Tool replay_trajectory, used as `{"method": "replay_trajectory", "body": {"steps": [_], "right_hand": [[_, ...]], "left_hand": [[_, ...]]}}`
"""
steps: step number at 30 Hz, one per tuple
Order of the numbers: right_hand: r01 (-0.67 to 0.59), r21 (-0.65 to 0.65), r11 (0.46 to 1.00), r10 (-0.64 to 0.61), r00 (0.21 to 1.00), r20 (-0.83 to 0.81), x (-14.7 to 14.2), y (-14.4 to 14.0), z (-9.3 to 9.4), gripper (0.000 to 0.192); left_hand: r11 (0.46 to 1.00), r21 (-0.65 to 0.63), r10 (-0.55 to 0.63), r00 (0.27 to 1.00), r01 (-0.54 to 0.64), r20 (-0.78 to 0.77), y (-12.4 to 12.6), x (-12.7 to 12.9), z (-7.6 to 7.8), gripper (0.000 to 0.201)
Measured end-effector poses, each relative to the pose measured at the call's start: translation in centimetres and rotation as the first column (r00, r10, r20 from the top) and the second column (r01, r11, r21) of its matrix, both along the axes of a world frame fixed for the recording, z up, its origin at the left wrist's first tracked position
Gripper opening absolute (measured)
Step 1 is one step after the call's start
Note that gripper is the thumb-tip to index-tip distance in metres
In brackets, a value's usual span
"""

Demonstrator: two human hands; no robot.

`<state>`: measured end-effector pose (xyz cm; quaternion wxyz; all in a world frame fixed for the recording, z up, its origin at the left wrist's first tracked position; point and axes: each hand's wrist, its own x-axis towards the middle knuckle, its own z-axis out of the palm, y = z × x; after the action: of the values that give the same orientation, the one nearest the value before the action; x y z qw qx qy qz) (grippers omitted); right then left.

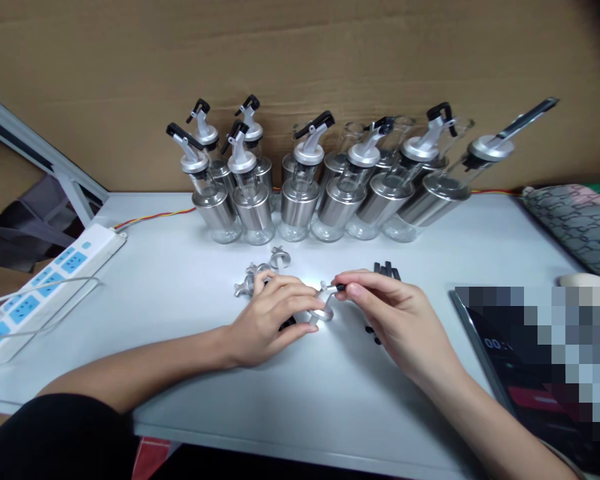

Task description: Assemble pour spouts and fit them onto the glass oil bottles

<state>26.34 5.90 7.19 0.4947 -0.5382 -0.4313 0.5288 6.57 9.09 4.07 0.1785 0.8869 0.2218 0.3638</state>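
Observation:
My left hand [275, 317] grips a silver bottle pourer [323, 312] by its round base, thumb and fingers closed on it. In the fingertips of my right hand [405, 320] is a small black tube-like piece [341, 287], which meets the end of the pourer's spout. Whether it is seated on the spout I cannot tell. Several more silver pourers [280, 259] lie just beyond my left hand, partly hidden by its fingers. Short black pieces [387, 269] lie behind my right hand, and others show beside its palm. Something black is half hidden under my left fingers.
A row of glass bottles with steel sleeves [300, 203] stands along the back, several topped with pourers and black flip caps. A white power strip [55, 287] with a cable lies at left. On the right are a tablet [505, 373] and a patterned cloth [575, 227].

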Motion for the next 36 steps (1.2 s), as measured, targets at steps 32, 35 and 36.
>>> {"method": "replay_trajectory", "body": {"steps": [32, 35, 36], "right_hand": [[-0.346, -0.136, 0.928, 0.215, 0.800, -0.561, -0.07, -0.07, -0.53, 0.020], [-0.304, -0.145, 0.942, 0.190, 0.835, -0.517, -0.05, 0.12, -0.40, 0.023], [-0.294, -0.153, 0.943, 0.185, 0.850, -0.494, -0.01, 0.18, -0.36, 0.023]], "left_hand": [[1.000, -0.018, -0.015, 1.000, 0.015, 0.017, -0.28, 0.05, 0.05, 0.046], [1.000, 0.011, -0.017, 1.000, 0.017, 0.002, -0.29, 0.06, 0.20, 0.053], [1.000, 0.022, -0.008, 0.999, 0.008, -0.041, -0.28, 0.06, 0.42, 0.052]]}}
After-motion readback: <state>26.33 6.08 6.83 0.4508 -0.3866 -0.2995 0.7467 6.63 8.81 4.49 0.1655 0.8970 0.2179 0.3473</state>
